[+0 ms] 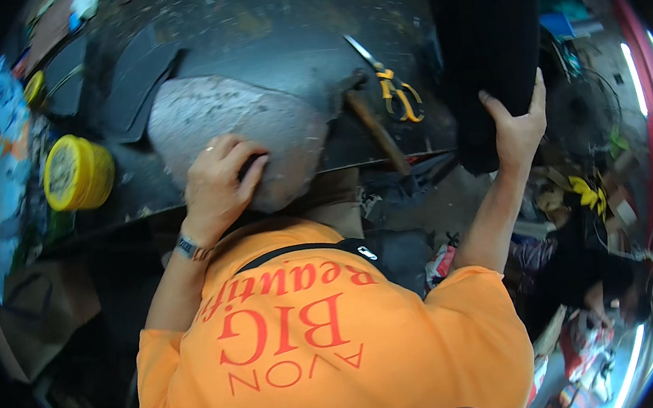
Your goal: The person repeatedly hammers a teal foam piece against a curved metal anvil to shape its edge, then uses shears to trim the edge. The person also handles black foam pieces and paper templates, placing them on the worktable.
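My left hand (225, 175) rests on a flat grey stone slab (225, 108) at the near edge of a dark table. Its fingers are curled in toward the thumb around a dark patch, and I cannot make out what, if anything, is in them. A watch is on that wrist. On the right, my right hand (520, 126) grips a long black piece of material (487, 42), thumb on its left side and fingers on its right. The piece runs up past the top of the view; whether it is rolled or folded I cannot tell.
Yellow-handled scissors (398, 93) and a wooden-handled hammer (376, 130) lie right of the slab. Leftward stand a yellow round tub (79, 173) and flat black pieces (138, 88). A fan (579, 116) and floor clutter are at the right, where another person (582, 283) sits.
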`<state>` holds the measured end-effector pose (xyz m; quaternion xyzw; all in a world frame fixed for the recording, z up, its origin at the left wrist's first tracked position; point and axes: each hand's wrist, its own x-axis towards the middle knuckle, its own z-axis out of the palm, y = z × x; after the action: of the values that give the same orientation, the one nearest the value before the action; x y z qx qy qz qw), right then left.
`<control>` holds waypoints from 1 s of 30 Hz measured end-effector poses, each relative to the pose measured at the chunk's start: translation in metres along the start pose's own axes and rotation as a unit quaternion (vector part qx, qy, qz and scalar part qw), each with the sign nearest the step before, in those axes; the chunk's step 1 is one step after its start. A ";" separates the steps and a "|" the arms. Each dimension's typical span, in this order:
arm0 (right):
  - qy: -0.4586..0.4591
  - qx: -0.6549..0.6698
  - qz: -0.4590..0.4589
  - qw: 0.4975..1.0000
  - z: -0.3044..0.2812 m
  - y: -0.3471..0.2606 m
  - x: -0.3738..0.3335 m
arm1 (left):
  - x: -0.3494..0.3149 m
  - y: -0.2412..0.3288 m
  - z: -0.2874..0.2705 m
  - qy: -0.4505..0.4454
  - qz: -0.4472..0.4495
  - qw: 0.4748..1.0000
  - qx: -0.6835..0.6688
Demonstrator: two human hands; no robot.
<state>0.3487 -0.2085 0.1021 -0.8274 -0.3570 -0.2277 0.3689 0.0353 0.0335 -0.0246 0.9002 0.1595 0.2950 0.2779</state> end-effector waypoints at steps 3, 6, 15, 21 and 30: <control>-0.204 0.391 0.201 0.875 0.039 -0.048 -0.008 | -0.002 -0.004 -0.001 -0.003 0.003 1.000 -0.003; -0.342 0.453 0.359 0.741 0.085 -0.072 -0.021 | -0.005 -0.005 0.000 0.035 -0.067 0.993 -0.090; -0.456 0.098 0.048 0.883 0.127 -0.104 -0.021 | 0.000 -0.012 -0.005 0.085 -0.078 0.984 -0.137; -0.377 0.256 -0.055 0.889 0.070 -0.110 -0.045 | 0.020 -0.004 -0.004 0.066 -0.025 0.993 -0.098; 0.010 0.062 -0.055 0.997 0.068 -0.081 -0.045 | 0.047 -0.003 -0.005 0.007 0.080 0.996 -0.024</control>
<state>0.2657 -0.1367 0.0674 -0.7800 -0.4116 -0.2331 0.4097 0.0682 0.0592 -0.0028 0.9010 0.0814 0.3261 0.2742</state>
